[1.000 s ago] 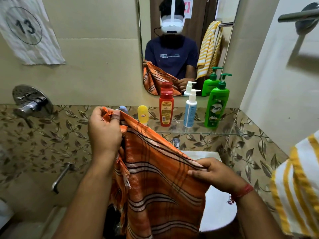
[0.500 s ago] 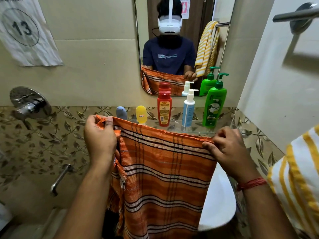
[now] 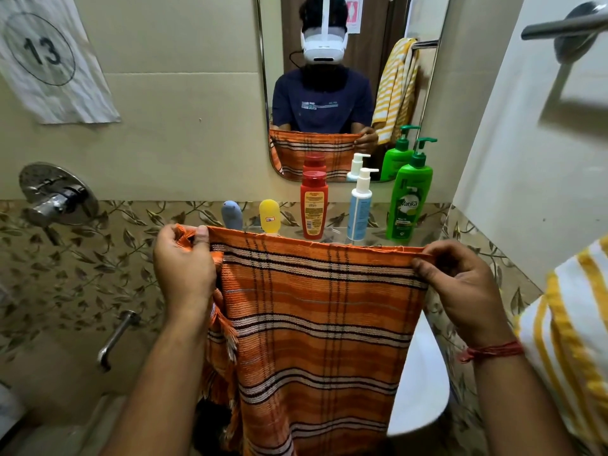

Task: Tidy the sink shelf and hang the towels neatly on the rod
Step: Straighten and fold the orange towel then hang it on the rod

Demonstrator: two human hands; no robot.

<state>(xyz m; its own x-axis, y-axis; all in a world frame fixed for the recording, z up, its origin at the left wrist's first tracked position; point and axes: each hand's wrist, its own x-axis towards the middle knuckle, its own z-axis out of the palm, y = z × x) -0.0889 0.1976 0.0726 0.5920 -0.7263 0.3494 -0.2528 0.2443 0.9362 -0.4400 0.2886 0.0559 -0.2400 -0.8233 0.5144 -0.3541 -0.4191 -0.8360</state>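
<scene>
Leaf-patterned tile wall | woven orange striped towel stretched flat | left hand, right hand pinching top corners

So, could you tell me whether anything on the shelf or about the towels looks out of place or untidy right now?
Nothing stands out. The five bottles stand upright in a row on the glass shelf. The left hand and right hand hold the orange towel taut and level; it is not yet on the rod.

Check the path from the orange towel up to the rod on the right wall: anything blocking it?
Nothing visible does. Both hands, left hand and right hand, hold the orange towel stretched; the rod shows bare above the yellow striped towel.
</scene>
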